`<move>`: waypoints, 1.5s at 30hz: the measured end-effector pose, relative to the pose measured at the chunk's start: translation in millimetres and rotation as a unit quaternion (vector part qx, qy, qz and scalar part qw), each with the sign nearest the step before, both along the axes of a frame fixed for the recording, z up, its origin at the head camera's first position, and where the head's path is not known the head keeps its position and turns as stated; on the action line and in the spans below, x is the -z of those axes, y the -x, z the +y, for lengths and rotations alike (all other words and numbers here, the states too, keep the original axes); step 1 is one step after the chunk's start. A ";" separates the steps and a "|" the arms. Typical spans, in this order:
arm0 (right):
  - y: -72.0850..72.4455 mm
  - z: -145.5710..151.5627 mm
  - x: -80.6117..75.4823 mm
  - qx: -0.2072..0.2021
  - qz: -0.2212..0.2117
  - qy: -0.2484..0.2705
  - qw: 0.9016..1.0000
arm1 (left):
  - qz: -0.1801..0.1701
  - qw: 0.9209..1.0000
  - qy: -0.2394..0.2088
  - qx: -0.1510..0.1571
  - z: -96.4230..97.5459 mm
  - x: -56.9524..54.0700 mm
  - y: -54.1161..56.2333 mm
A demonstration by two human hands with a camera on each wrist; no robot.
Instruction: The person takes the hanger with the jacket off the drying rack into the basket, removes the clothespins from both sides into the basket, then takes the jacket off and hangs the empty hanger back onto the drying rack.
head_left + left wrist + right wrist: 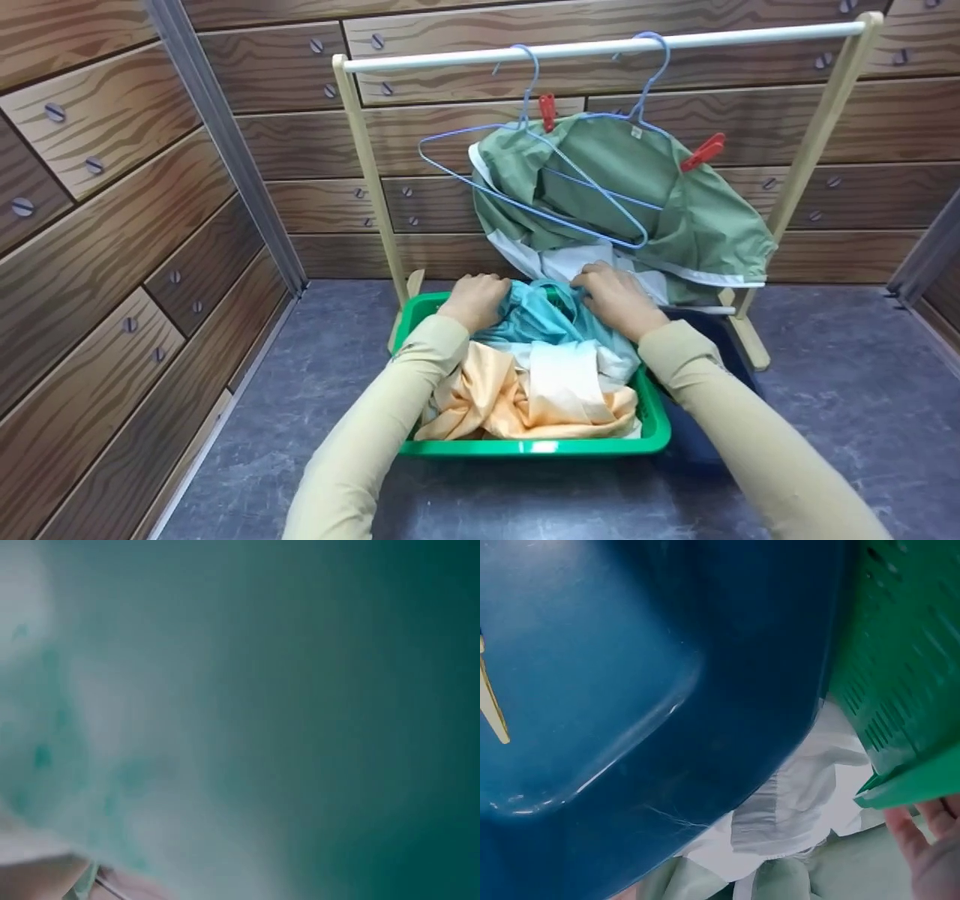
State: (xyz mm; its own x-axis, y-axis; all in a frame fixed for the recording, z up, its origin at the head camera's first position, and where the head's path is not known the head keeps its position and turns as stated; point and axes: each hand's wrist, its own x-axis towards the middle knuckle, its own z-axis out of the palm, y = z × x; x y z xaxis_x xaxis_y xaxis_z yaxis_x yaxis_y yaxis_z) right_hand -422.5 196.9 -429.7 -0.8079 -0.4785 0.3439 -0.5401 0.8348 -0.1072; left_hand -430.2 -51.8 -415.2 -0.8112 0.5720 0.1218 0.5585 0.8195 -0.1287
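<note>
At the far end of a green basket [536,448], my left hand [474,301] grips a teal garment [540,311] with bent fingers. Opposite it, my right hand [616,304] has its fingers curled at the same cloth, close to the basket's far right corner. In the right wrist view, this hand's fingers [909,836] show beside the green rim; their tips are partly hidden. Blurred teal fabric [300,720] fills most of the left wrist view. Orange-and-white cloth [517,397] lies bunched in the basket's near half.
A rack with a white rod [720,41] stands behind. Two blue hangers [536,217] hang there, with a green-and-white garment [615,161] and red clothespins [547,112]. Right of the basket sits a dark blue basin [630,675]. Wood-patterned walls [465,82] enclose the grey surface [247,457].
</note>
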 end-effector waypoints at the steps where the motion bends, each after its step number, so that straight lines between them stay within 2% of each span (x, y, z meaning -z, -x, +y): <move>1: 0.4 0.4 0.5 0.000 0.014 0.000 1.000 | 0.005 1.000 0.001 0.002 0.3 1.5 0.2; 5: 0.5 0.4 1.1 -0.001 0.058 0.002 0.998 | 0.040 0.999 -0.014 -0.002 0.4 5.7 0.1; 7: -0.5 0.6 0.9 0.003 0.060 0.008 0.998 | 0.053 0.998 -0.019 -0.002 0.0 7.0 0.7; 13: -10.0 4.1 -4.0 0.012 0.013 0.068 0.998 | 0.072 0.997 -0.034 0.017 -5.1 5.9 1.5; 16: -15.9 5.3 -11.0 -0.005 -0.013 0.134 0.991 | 0.063 0.995 -0.077 0.022 -10.4 0.5 1.0; 18: -20.9 6.1 -16.7 -0.022 -0.030 0.176 0.984 | 0.038 0.990 -0.130 0.038 -14.2 -4.9 -0.4; 19: -23.9 6.4 -19.6 -0.030 -0.038 0.194 0.980 | 0.023 0.985 -0.163 0.053 -16.2 -7.6 -1.6; 21: -31.3 7.6 -24.8 -0.046 -0.056 0.220 0.973 | -0.018 0.969 -0.232 0.086 -19.7 -12.8 -5.4; 23: -39.9 9.5 -28.2 -0.063 -0.074 0.234 0.967 | -0.066 0.946 -0.297 0.113 -22.5 -17.6 -11.1; 26: -53.4 11.3 -31.5 -0.097 -0.102 0.238 0.961 | -0.135 0.911 -0.369 0.126 -27.7 -23.4 -24.3; 29: -64.8 12.2 -33.1 -0.131 -0.139 0.229 0.955 | -0.201 0.880 -0.408 0.134 -34.7 -26.7 -38.5; 31: -69.6 12.9 -33.1 -0.153 -0.165 0.232 0.946 | -0.238 0.861 -0.424 0.147 -40.2 -26.2 -45.5; 33: -71.6 14.4 -31.4 -0.171 -0.188 0.242 0.937 | -0.274 0.843 -0.440 0.146 -45.8 -24.3 -51.1; 35: -72.3 16.1 -28.2 -0.184 -0.204 0.253 0.927 | -0.305 0.828 -0.451 0.132 -50.9 -21.0 -55.5; 36: -72.3 16.8 -26.1 -0.187 -0.213 0.259 0.923 | -0.318 0.824 -0.452 0.122 -53.3 -19.2 -57.6; 38: -72.0 17.7 -21.3 -0.179 -0.226 0.265 0.920 | -0.336 0.823 -0.447 0.096 -57.0 -16.3 -61.2; 40: -71.2 17.6 -16.2 -0.156 -0.231 0.266 0.923 | -0.336 0.835 -0.429 0.076 -58.5 -13.8 -62.4; 41: -70.4 17.1 -13.8 -0.140 -0.229 0.267 0.925 | -0.330 0.844 -0.419 0.067 -58.6 -13.0 -62.3; 43: -68.5 15.5 -8.8 -0.106 -0.221 0.263 0.933 | -0.299 0.866 -0.397 0.049 -58.0 -11.7 -60.8; 45: -66.4 13.1 -4.1 -0.078 -0.203 0.246 0.944 | -0.250 0.897 -0.362 0.026 -57.0 -10.8 -58.6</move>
